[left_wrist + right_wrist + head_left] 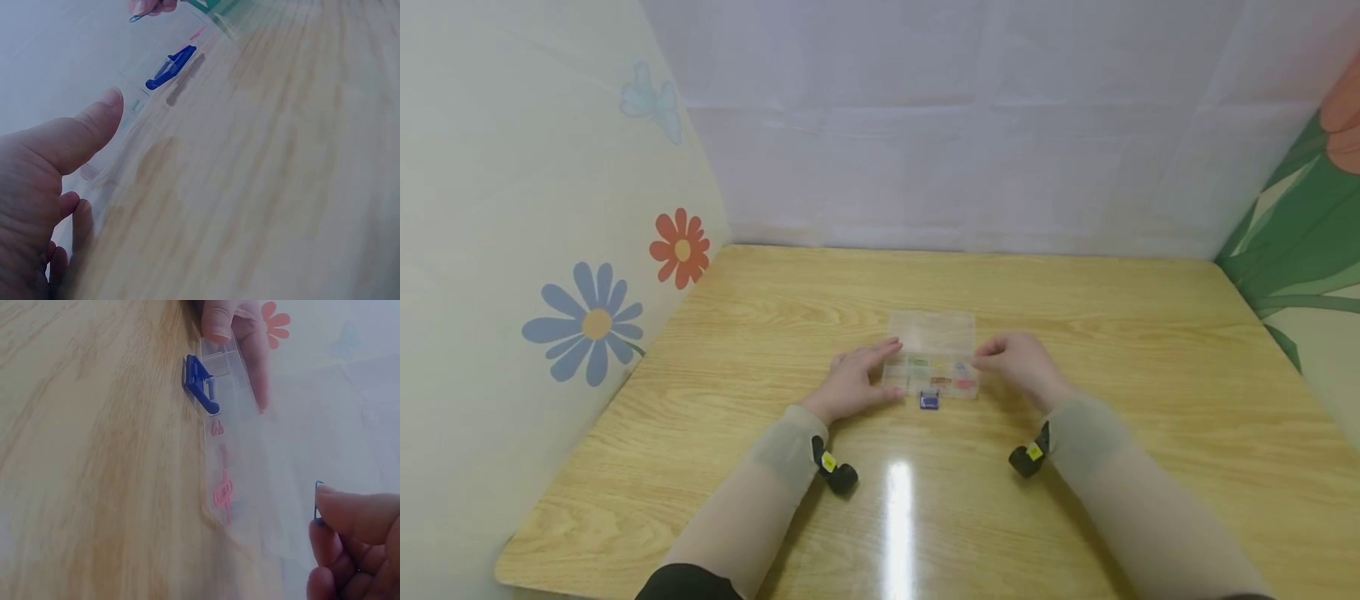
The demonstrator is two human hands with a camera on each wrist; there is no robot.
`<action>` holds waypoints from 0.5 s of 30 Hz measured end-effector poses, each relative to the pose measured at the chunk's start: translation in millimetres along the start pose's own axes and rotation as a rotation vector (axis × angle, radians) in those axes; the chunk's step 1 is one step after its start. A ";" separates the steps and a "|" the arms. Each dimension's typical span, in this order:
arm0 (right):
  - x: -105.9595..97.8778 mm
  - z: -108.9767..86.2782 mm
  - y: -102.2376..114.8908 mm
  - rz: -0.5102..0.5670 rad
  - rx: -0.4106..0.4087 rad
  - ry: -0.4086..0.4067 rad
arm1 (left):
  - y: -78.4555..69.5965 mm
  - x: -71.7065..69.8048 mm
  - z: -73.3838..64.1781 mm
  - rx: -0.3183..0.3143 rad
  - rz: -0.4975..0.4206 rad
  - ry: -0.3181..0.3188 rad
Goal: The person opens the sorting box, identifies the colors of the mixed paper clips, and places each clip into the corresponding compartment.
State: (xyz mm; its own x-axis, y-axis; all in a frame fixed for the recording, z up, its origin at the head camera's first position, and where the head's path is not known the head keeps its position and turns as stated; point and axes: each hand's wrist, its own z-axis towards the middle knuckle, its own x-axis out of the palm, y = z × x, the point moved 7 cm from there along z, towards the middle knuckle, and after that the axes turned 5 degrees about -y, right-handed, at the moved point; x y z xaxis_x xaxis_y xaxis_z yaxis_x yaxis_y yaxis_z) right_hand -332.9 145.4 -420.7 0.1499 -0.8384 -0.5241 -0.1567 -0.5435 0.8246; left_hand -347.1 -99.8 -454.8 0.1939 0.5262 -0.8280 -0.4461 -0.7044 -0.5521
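Note:
A clear plastic compartment box (pixel 912 393) lies on the table with its transparent lid (pixel 932 332) raised at the back. My left hand (pixel 853 381) rests at the box's left end, its thumb by the front corner and its index finger extended along the back side. Over the right end, my right hand (pixel 1018 362) pinches a small blue paper clip (pixel 317 503) between thumb and fingertip. Pink paper clips (pixel 223 490) lie in the compartment nearest that hand. A dark blue latch (pixel 929 400) sticks out from the box's front.
The wood-grain table (pixel 737 333) stretches to a pale cloth backdrop (pixel 962 167). Flower-printed panels (pixel 597 323) stand on both sides. Green, yellow and red bits show inside other compartments of the box. A bright light reflection (pixel 898 525) crosses the tabletop in front.

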 end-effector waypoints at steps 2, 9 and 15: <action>1.2 1.5 0.1 0.001 0.005 -0.003 | -0.2 0.2 0.2 0.001 0.004 -0.001; 4.1 5.1 1.0 0.010 0.021 -0.007 | -0.9 0.0 0.3 -0.002 0.013 -0.002; 7.3 7.0 0.5 0.018 0.045 -0.004 | -0.7 -0.2 0.0 -0.007 0.015 -0.001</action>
State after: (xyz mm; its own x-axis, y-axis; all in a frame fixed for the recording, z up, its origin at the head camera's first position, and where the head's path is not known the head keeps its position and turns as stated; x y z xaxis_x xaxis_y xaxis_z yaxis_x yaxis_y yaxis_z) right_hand -338.8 138.7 -425.6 0.1430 -0.8482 -0.5100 -0.2026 -0.5294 0.8238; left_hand -346.8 -99.5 -454.3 0.1866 0.5158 -0.8361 -0.4433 -0.7153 -0.5402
